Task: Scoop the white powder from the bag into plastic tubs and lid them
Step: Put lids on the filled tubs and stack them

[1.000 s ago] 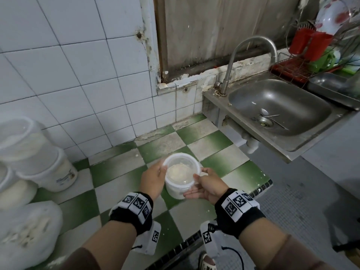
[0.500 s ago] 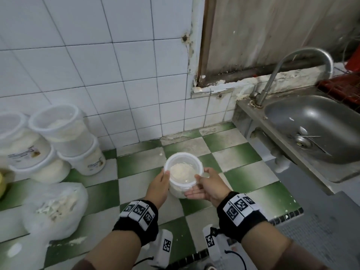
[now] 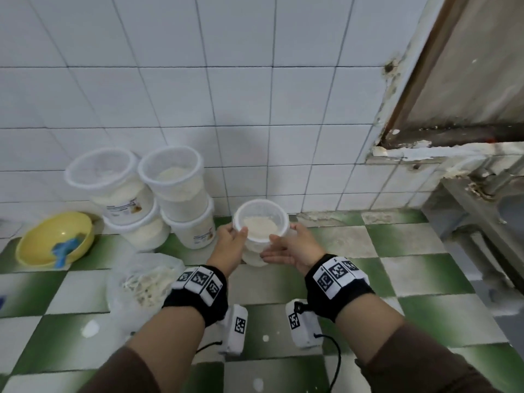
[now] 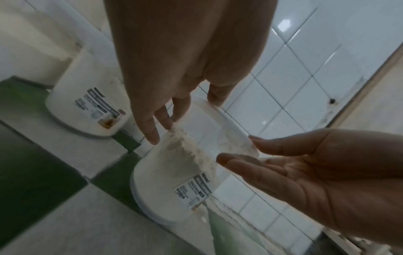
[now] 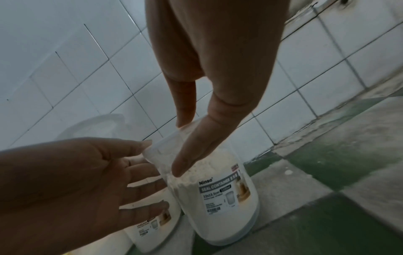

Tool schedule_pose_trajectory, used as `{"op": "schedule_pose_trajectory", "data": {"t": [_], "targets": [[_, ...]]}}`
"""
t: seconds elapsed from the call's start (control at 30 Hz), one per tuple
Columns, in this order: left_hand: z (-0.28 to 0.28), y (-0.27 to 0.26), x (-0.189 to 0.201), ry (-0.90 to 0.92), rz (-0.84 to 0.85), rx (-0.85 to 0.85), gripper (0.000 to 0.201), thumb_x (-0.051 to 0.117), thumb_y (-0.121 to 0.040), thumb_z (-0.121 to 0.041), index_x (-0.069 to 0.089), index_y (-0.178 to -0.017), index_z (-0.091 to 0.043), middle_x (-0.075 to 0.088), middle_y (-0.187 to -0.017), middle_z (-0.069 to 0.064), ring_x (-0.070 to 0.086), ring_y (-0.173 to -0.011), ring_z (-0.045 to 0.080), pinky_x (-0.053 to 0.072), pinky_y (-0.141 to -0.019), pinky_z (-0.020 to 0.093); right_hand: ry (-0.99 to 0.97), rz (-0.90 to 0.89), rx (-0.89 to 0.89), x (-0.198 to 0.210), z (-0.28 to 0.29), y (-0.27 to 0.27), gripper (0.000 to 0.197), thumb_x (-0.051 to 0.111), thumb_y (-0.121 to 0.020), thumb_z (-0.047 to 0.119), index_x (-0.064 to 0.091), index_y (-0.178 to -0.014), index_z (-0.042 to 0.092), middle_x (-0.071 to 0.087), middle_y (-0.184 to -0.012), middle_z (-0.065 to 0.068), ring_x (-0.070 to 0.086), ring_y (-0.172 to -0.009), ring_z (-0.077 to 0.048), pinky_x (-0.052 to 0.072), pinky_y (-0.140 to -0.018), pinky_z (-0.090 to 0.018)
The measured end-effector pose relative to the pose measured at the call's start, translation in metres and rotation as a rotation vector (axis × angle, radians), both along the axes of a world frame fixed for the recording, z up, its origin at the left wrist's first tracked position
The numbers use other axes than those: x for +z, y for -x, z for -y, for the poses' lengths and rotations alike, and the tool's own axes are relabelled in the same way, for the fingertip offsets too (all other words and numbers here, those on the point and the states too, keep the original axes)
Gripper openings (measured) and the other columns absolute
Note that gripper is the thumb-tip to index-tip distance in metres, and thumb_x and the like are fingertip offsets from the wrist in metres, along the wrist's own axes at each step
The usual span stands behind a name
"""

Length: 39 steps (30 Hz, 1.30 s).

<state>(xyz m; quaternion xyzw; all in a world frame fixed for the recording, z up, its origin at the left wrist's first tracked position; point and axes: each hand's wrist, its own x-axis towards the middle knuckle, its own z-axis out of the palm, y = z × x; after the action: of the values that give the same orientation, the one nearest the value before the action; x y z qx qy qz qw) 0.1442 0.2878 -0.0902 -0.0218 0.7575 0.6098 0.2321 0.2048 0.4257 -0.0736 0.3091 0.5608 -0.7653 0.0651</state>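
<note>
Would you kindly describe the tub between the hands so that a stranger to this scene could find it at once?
Start at the white tiled wall and drop to the green-and-white chequered surface at its foot. Right of the four stacked tubs, one lidded tub of powder stands between the left hand and right hand. Unlike them, it stands alone, unstacked.

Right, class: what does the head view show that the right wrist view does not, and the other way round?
Only the head view: the bag and the black wristbands. Only the right wrist view: the printed label, reading Ninso Seal Container. Both: the powder-filled tub between the left hand and right hand, white wall tiles, green checked floor.
</note>
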Motion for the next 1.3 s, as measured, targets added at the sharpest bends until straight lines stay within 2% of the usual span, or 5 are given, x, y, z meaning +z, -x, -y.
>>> {"op": "schedule_pose_trajectory", "data": {"t": [0.3, 0.57, 0.73, 1.07, 1.3], "targets": [[0.012, 0.035, -0.015, 0.032, 0.035, 0.03, 0.057, 0.049, -0.099, -0.026, 0.018, -0.143, -0.009, 0.041, -0.147, 0.01, 0.041, -0.132, 0.023, 0.032, -0.102, 0.03, -0.021, -0.005, 0.002, -0.012, 0.018, 0.05, 0.062, 0.06, -0.084, -0.008, 0.03, -0.136, 0.01, 0.062, -0.077, -0.024, 0.065, -0.067, -0.033, 0.06, -0.064, -0.039], [0.006, 0.048, -0.018, -0.011, 0.012, 0.084, 0.054, 0.049, -0.098, -0.019, 0.021, -0.142, -0.003, 0.036, -0.15, 0.013, 0.038, -0.136, 0.023, 0.029, -0.11, 0.032, -0.02, -0.023, -0.071, -0.014, 0.027, 0.065, 0.068, 0.055, -0.088, -0.008, 0.024, -0.144, 0.014, 0.061, -0.082, -0.025, 0.064, -0.069, -0.03, 0.059, -0.063, -0.035], [0.008, 0.05, -0.02, -0.016, 0.021, 0.064, 0.056, 0.049, -0.099, -0.021, 0.019, -0.144, -0.005, 0.033, -0.152, 0.013, 0.035, -0.138, 0.023, 0.028, -0.111, 0.033, 0.044, 0.007, -0.125, -0.011, 0.027, 0.071, 0.071, 0.052, -0.085, -0.016, 0.025, -0.143, 0.015, 0.059, -0.102, -0.032, 0.063, -0.084, -0.04, 0.056, -0.077, -0.046], [0.01, 0.05, -0.016, -0.032, 0.027, 0.061, 0.054, 0.049, -0.099, -0.018, 0.022, -0.143, -0.004, 0.036, -0.15, 0.012, 0.038, -0.136, 0.022, 0.029, -0.106, 0.027, 0.035, 0.057, -0.148, -0.005, 0.034, 0.071, 0.07, 0.052, -0.087, -0.013, 0.02, -0.143, 0.015, 0.056, -0.101, -0.028, 0.062, -0.092, -0.044, 0.052, -0.081, -0.047], [0.02, 0.022, -0.014, 0.098, 0.056, 0.018, 0.066, 0.049, -0.097, -0.037, 0.019, -0.149, -0.009, 0.031, -0.153, 0.008, 0.033, -0.139, 0.026, 0.028, -0.113, 0.039, -0.004, 0.073, -0.128, -0.001, 0.033, 0.05, 0.069, 0.058, -0.088, -0.004, 0.02, -0.143, 0.01, 0.054, -0.09, -0.02, 0.063, -0.072, -0.031, 0.057, -0.073, -0.043]]}}
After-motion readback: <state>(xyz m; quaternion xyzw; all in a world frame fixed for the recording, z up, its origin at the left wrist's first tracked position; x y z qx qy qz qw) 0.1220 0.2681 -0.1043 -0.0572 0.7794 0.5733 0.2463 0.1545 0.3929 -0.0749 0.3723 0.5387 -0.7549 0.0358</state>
